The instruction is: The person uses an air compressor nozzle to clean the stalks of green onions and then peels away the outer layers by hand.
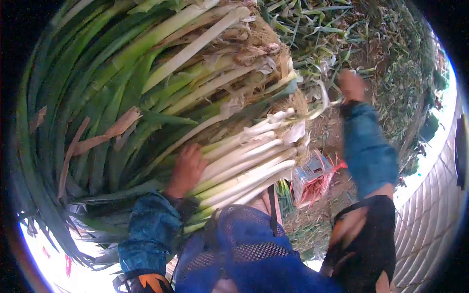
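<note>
A big heap of long green onions (229, 161) lies before me, white stalks and roots to the right, green leaves to the left. My left hand (188, 168) rests among the nearest stalks, fingers curled down around a green onion just above the white part. Out to the right, beyond the root ends, my right hand (352, 87) is closed and slightly blurred. A pale strip of peeled outer leaf (320, 108) stretches from the root ends toward it; what the fingers hold I cannot make out.
Loose peelings and leaf scraps (391, 83) cover the ground to the right. A red-and-white plastic bag or crate (315, 176) stands just right of the stalks. Dry brown leaf strips (110, 132) lie across the greens. Ribbed pale sheeting (425, 219) runs along the far right.
</note>
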The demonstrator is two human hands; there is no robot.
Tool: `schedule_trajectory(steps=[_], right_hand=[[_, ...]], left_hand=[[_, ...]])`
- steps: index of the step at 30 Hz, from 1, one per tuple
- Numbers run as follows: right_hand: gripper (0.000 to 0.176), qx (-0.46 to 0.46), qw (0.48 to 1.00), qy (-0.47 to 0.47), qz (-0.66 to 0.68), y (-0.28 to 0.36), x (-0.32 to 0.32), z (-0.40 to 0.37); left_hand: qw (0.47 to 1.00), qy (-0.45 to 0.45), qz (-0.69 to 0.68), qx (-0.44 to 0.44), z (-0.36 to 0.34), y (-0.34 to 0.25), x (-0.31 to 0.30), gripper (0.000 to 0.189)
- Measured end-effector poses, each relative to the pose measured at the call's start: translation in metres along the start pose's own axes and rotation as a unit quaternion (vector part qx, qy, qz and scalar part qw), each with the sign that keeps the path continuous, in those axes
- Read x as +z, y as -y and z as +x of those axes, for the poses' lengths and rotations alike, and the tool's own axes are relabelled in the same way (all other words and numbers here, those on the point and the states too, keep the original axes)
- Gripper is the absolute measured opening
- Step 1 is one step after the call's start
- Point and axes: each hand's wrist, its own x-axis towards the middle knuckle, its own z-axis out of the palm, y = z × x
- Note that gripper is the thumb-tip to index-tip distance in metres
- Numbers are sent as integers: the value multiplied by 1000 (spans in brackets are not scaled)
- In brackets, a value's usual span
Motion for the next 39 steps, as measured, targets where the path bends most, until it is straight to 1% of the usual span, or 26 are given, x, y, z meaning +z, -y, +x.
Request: schedule_trajectory(steps=[1,4,6,7,8,9,11,14,15,16,17,18,19,22,24,25,26,28,30,31,32,33,34,36,38,39], right_hand=[[24,45,999,4,15,-21,-34,0],[28,-65,991,18,112,15,-86,-34],[38,-133,971,107,168,95,-86,-64],[46,-237,938,41,249,127,-56,-86],[57,-299,915,44,268,161,-46,-102],[63,-286,911,174,242,201,-55,-116],[34,-393,872,227,185,236,-41,-126],[16,-408,889,146,144,208,-15,-108],[20,-367,912,83,166,169,27,-92],[23,-304,945,98,62,131,10,-66],[22,-153,979,119,60,86,-3,-46],[16,105,882,132,441,36,-13,-39],[11,-99,979,1,178,17,-47,-38],[19,-76,995,31,-62,9,-72,-45],[26,14,948,167,271,81,-73,-73],[25,-148,975,133,97,123,-76,-84],[26,-236,948,8,212,152,-46,-101],[31,-266,931,215,128,220,-46,-119],[29,-294,930,204,81,215,-22,-104],[28,-306,930,198,56,203,-2,-90],[19,-327,934,60,133,153,31,-63],[13,-238,964,107,-41,130,13,-44],[10,-245,968,35,43,128,-38,-45],[21,-243,965,62,72,143,-50,-46],[36,-351,927,-17,130,190,-37,-66],[41,-372,920,-4,121,221,-43,-76]], left_hand=[[1000,-11,9,6,-2,2,4,25],[998,-25,48,41,-5,13,18,26],[992,1,100,77,-5,22,16,27],[995,0,85,58,-3,20,12,27],[997,2,70,40,-2,14,8,28],[998,6,55,22,-1,9,4,28],[999,-4,46,18,-2,4,1,29],[997,-16,74,1,-5,7,11,31],[996,-20,90,-4,-6,7,13,31],[997,1,72,-8,-7,6,11,32],[998,13,57,-15,-3,8,8,33],[998,28,41,-25,-2,9,6,34],[999,11,42,-23,-5,10,7,35],[999,-16,41,-16,-5,7,14,35],[998,-12,48,-25,-2,2,7,35],[998,-7,51,-21,-1,2,6,33],[998,-1,55,-17,-2,3,6,32],[996,-2,86,27,-4,6,4,30],[983,-20,141,112,-5,5,2,29],[989,-21,120,89,-4,4,2,27],[993,-22,98,66,-4,1,4,26],[996,-25,75,43,-3,2,5,25],[994,-28,91,52,-5,7,8,24],[990,-24,115,74,-11,13,20,23],[983,34,153,96,-9,15,21,23],[977,61,175,102,-8,18,18,23]])
